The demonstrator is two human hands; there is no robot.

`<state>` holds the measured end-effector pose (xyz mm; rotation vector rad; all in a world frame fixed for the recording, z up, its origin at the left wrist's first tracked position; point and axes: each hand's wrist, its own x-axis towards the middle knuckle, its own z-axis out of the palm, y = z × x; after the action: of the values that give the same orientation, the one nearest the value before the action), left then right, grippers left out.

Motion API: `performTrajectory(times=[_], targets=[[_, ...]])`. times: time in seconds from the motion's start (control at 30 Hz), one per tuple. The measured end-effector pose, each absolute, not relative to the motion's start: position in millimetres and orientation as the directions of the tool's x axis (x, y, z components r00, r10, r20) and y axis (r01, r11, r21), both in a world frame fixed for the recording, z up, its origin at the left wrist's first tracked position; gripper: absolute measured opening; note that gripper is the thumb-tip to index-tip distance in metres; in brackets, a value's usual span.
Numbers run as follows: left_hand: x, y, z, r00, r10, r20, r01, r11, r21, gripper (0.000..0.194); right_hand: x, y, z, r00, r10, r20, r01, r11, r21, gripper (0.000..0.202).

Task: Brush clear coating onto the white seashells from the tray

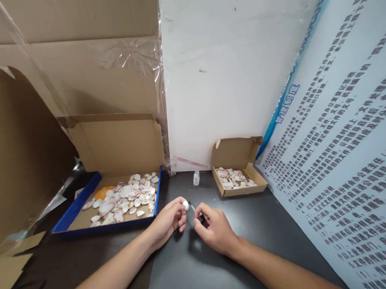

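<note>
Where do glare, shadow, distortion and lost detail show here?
Head view: glare streaks the plastic wrap; a soft shadow falls below the right hand on the grey tabletop; the poster's Chinese lettering slants, swelling rightward; the small bottle's label is unreadable.

White shell (185, 205) in left hand (168, 219)

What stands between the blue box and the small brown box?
A small white bottle, on the dark tabletop between the blue box and the small brown box; head view.
</note>
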<state>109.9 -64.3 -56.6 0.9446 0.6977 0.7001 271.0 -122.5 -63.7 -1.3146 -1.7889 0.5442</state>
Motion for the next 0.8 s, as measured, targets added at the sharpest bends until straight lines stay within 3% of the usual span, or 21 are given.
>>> performTrajectory(times=[0.4, 0.53, 0.8], targets=[[109.8, -63.0, -57.8, 0.574, 0.790, -0.214, -0.247, 0.416, 0.875, 0.011, 271.8, -124.0, -62.0, -0.157, 0.879, 0.451, 0.568, 0.454, -0.687, 0.022], [109.9, -64.0, -57.0, 0.568, 0.794, -0.217, -0.249, 0.418, 0.874, 0.010, 271.9, -126.8, -58.3, -0.205, 0.839, 0.505, 0.506, 0.532, -0.679, 0.020], [109.6, -65.7, -53.0, 0.572, 0.791, -0.217, -0.241, 0.415, 0.877, 0.008, 272.7, -125.2, -59.7, -0.159, 0.848, 0.506, 0.530, 0.505, -0.681, 0.021]])
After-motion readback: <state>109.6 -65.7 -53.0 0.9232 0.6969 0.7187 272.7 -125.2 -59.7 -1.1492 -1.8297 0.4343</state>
